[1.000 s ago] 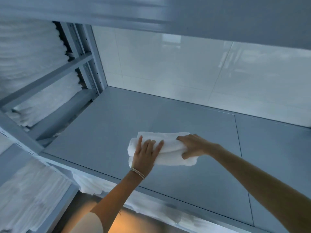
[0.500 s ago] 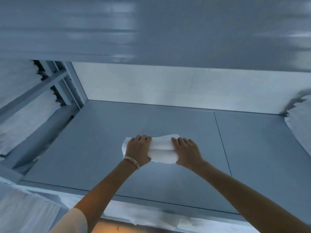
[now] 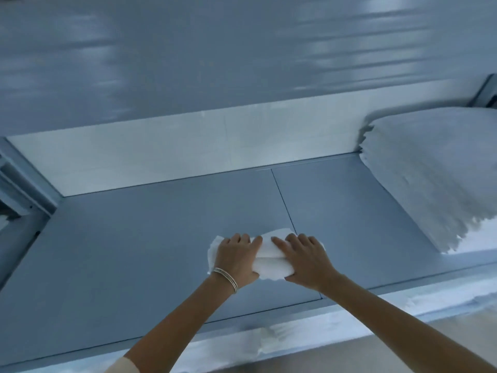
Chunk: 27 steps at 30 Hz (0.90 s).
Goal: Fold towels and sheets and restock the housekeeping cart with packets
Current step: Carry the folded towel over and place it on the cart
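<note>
Grey metal shelf (image 3: pixel 134 238) in a storage rack, seen from above and in front, with a pale tiled wall (image 3: pixel 161 154) behind and the underside of the next shelf (image 3: pixel 215 49) overhead, blurred. At far left, part of the rack's upright frame (image 3: pixel 24 189). Across the shelf panel, a thin seam (image 3: pixel 282 200) running front to back.

Left of centre, near the front edge, left hand (image 3: pixel 236 258) laid on a small folded white towel (image 3: pixel 271 261), fingers curled over its far edge, thumb at the near side, gripping the left end. Thin metal bangles (image 3: pixel 227 277) on that wrist; a pale sleeve (image 3: pixel 121 366) just visible at the bottom edge.

Towel flat on the shelf surface, straddling the seam, a ragged corner showing beyond the left hand's knuckles.

Just right of it, right hand (image 3: pixel 305 258) on the towel's right end, fingers bent over the top and far edge, thumb down on the near side, clamped on the cloth. Index fingertips of both hands close together over the towel's middle, not touching.

Further right, well apart from the hands, tall stack of folded white linen (image 3: pixel 430 170) on the same shelf, reaching to the back wall, its layered edges facing the hands. Below the shelf's front lip, more white fabric (image 3: pixel 269 337) on the level beneath, blurred. At lower right, strip of beige floor (image 3: pixel 430 332).
</note>
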{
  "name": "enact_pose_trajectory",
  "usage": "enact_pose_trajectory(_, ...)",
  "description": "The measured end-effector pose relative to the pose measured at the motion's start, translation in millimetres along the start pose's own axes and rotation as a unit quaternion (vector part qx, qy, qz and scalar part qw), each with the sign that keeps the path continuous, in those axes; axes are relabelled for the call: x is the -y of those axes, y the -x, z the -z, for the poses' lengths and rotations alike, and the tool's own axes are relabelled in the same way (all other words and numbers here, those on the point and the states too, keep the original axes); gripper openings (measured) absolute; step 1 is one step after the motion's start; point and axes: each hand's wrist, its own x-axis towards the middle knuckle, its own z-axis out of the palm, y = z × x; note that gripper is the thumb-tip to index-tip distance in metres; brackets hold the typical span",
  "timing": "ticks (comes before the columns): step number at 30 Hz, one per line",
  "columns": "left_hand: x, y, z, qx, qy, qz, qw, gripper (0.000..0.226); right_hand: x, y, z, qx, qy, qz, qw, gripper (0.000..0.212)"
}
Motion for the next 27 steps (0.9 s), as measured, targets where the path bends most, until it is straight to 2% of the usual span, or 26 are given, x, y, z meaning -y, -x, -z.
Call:
enact_pose_trajectory(4, -51, -1, 12, 0.023, -0.039, -0.017, 0.999, 0.070, -35, 45, 19, -0.048, -0.002, -0.039, 0.998, 0.089)
enact_pose_trajectory(7, -91, -11, 19, 0.009, -0.050, -0.064, 0.997, 0.066, -57, 84, 32, -0.072, 0.002, -0.077, 0.994, 0.082)
enact_pose_trajectory(12, -179, -22, 40, 0.026, -0.061, -0.126, 0.990, 0.068, -95, 162, 48, -0.079, 0.022, -0.159, 0.984, 0.083)
enact_pose_trajectory(18, -281, -40, 51, 0.007, -0.053, -0.209, 0.976, 0.052, -139, 253, 66, -0.036, 0.037, -0.284, 0.957, 0.082)
enact_pose_trajectory(27, -411, -71, 51, 0.056, -0.063, -0.354, 0.931, 0.064, -191, 358, 79, 0.012, 0.040, -0.433, 0.901, 0.073)
